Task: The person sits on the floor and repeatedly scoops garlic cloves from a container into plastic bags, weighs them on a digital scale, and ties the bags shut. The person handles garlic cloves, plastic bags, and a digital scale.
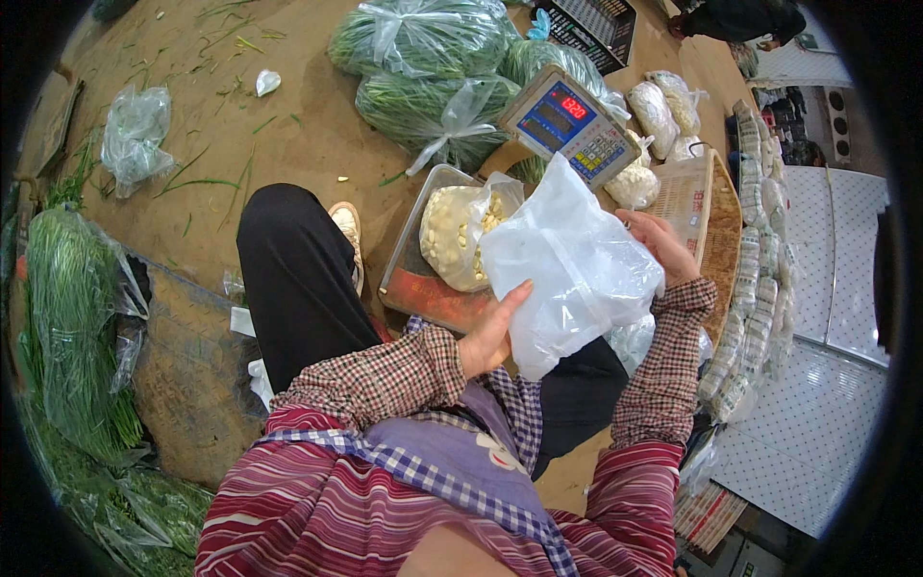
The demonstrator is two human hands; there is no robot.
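A whitish translucent plastic bag is spread between my two hands, and it looks flat. My left hand grips its lower left side, thumb on top and fingers hidden underneath. At the bag's right edge, my right hand is closed on the plastic, its fingertips partly covered. Just beyond lies a clear bag of peeled garlic cloves, resting on the metal pan of a weighing scale. The held bag covers part of the pan's right side. The scale's display panel shows lit red digits.
Large clear bags of green stalks lie ahead, near a black crate. More bags of pale cloves and a wicker basket stand to the right. Bundled greens line the left; a crumpled plastic bag lies on the floor.
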